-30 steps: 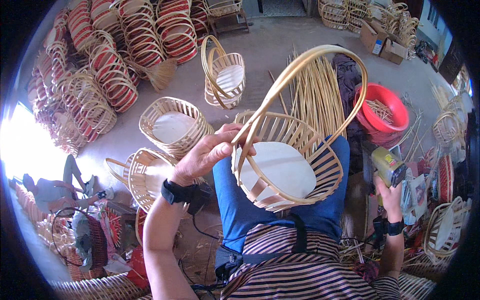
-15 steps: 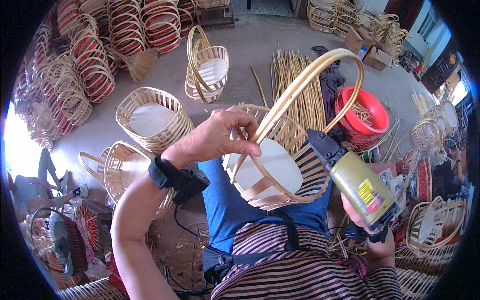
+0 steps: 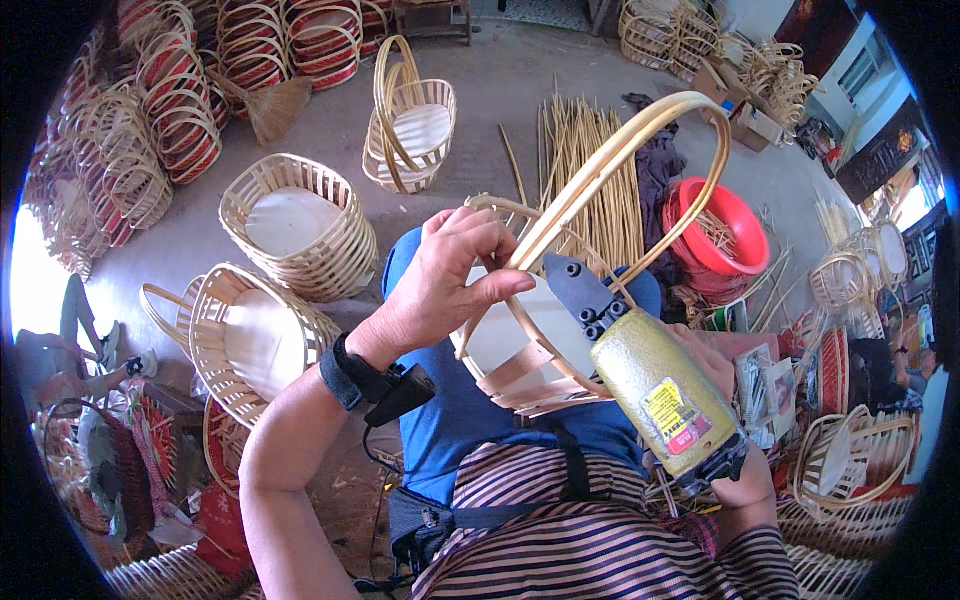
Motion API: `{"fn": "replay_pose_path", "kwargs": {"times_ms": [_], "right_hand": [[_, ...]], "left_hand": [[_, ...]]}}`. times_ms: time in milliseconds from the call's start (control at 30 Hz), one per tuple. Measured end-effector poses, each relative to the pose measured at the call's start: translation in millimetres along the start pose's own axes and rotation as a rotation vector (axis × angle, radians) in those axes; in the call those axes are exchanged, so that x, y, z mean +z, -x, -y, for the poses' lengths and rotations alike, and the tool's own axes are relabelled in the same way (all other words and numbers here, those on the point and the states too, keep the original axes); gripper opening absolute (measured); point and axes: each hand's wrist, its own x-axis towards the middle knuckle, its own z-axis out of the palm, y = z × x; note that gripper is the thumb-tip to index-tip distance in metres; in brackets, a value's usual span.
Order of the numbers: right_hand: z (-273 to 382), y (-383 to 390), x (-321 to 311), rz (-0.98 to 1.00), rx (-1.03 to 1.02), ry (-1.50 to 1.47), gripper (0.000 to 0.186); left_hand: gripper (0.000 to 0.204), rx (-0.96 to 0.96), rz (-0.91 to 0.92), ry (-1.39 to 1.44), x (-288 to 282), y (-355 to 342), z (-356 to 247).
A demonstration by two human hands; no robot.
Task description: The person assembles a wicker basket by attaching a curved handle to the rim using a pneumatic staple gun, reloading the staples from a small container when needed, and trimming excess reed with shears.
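Note:
A woven wooden-strip basket (image 3: pixel 515 366) with a pale flat bottom rests on my lap, and its tall arched handle (image 3: pixel 640 130) rises up and to the right. My left hand (image 3: pixel 455 262) is closed on the handle's left foot, thumb and fingers pinching it where it meets the rim. In my right hand (image 3: pixel 700 362) is an olive-yellow staple gun (image 3: pixel 655 395). Its black pointed nose lies over the basket, just right of my left fingertips. The gun hides the basket's right side and part of my right hand.
Nested baskets (image 3: pixel 300 225) and a handled basket (image 3: pixel 255 335) stand to the left; another handled basket (image 3: pixel 420 130) stands ahead. Beyond my lap lie a bundle of thin sticks (image 3: pixel 590 170) and a red basin (image 3: pixel 735 225). Stacked red-banded baskets (image 3: pixel 180 90) fill the far left.
My right hand has brought the staple gun leftward, its nose now close to my left fingers and the handle's foot. My left hand has shifted slightly right, still gripping the basket handle.

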Motion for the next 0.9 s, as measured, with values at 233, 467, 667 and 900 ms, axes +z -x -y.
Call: {"fn": "replay_pose_path", "kwargs": {"times_ms": [233,467,667,900], "right_hand": [[0.7,-5.4,3.2,0.025,-0.184,0.209,0.053],[-5.3,-7.3,1.7,0.004,-0.282,0.294,0.053],[-0.9,-12.0,6.7,-0.058,-0.385,0.416,0.048],[4.2,-12.6,9.3,-0.058,-0.394,0.452,0.045]], "left_hand": [[0.027,0.043,-0.039,0.016,4.6,0.0,0.9],[0.027,0.026,-0.03,0.008,4.1,-1.3,-0.3],[0.027,0.022,-0.037,0.019,2.1,-0.4,-0.8],[0.027,0.034,-0.043,0.021,-0.7,0.0,-1.3]]}}
